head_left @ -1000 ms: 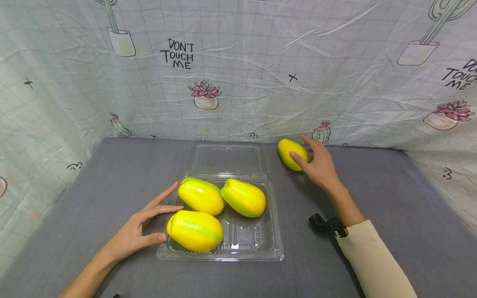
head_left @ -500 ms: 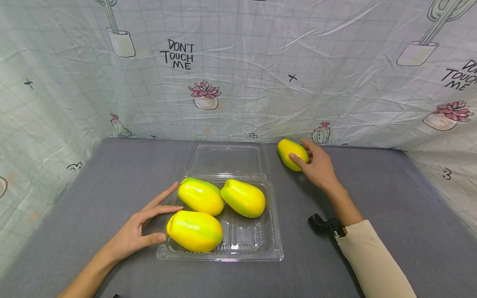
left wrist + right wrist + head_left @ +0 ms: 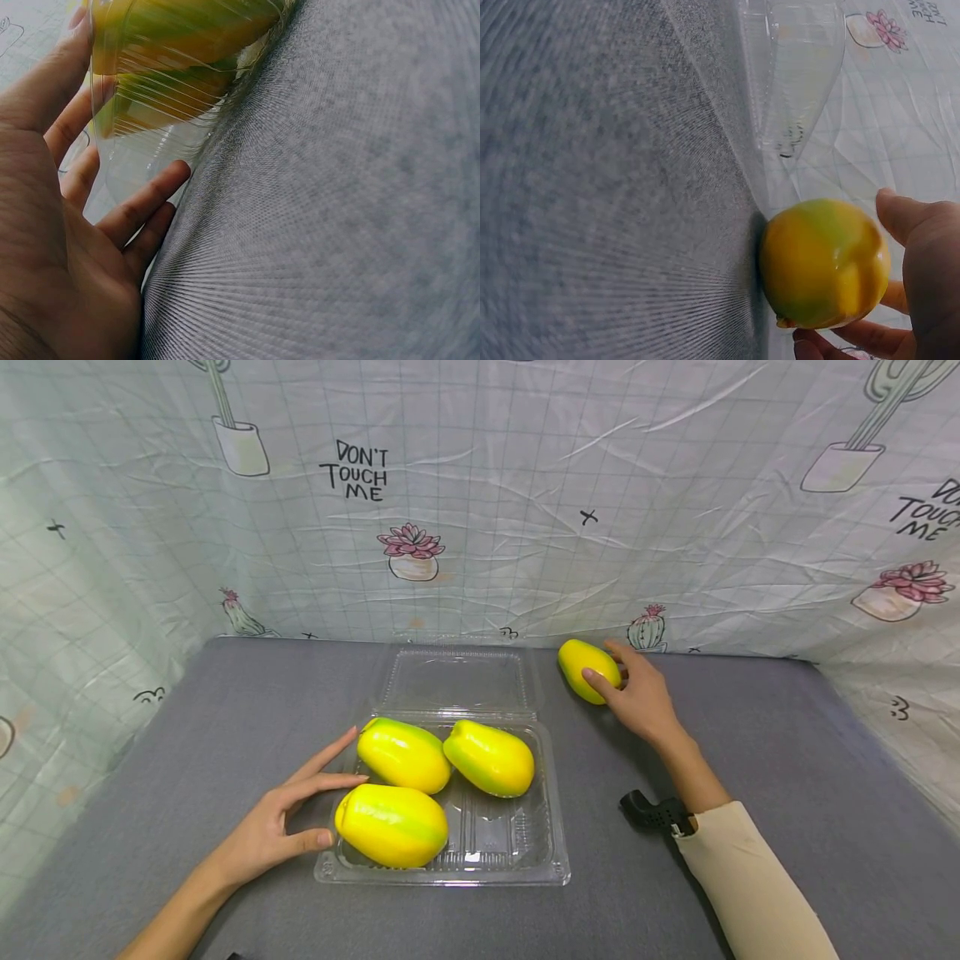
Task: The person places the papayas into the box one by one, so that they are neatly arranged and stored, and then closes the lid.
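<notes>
Apparently, the left hand is resting spread beside the tray while the right hand is loosely cupping, not gripping, the lone fruit on the table, so picking up is likely calling for a closing grip.

I'm seeing thin clear plastic on the box, ribbed and glossy, with glints along its near rim! Inside the box, the fruits look smooth and shiny, almost waxy; beyond it to the right, another fruit, glossy too. Under the box I've got matt, fine-grained cloth; behind it, a creased sheet with faint sheen; to its right, a matt cloth sleeve.
</notes>
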Motion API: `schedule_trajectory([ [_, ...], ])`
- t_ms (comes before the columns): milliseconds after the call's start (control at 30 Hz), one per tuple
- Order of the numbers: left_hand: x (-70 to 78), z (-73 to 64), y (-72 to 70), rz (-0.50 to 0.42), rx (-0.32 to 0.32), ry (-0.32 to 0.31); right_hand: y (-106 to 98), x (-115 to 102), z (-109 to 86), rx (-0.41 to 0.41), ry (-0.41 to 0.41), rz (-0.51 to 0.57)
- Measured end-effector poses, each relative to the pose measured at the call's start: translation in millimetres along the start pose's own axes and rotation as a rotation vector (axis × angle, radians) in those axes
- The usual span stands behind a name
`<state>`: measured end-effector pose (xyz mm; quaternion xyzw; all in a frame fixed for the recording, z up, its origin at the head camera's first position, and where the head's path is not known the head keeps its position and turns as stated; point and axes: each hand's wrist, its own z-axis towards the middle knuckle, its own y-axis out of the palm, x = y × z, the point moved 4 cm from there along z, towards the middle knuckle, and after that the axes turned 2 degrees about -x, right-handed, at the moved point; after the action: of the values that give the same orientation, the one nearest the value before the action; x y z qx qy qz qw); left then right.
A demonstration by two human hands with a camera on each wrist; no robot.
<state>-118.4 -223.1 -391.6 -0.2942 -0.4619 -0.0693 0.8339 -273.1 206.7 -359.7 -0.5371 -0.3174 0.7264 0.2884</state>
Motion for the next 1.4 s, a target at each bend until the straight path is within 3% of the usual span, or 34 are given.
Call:
schedule_trajectory([
  [767, 2.7, 3.8, -1.7, -0.021, 0.001, -0.017, 1.7, 4.5, 3.3, -0.030, 0.005, 0.018],
  [1400, 6.1, 5.7, -2.7, -0.022, -0.001, -0.024, -6.3, 7.5, 7.8, -0.167, 0.027, -0.001],
])
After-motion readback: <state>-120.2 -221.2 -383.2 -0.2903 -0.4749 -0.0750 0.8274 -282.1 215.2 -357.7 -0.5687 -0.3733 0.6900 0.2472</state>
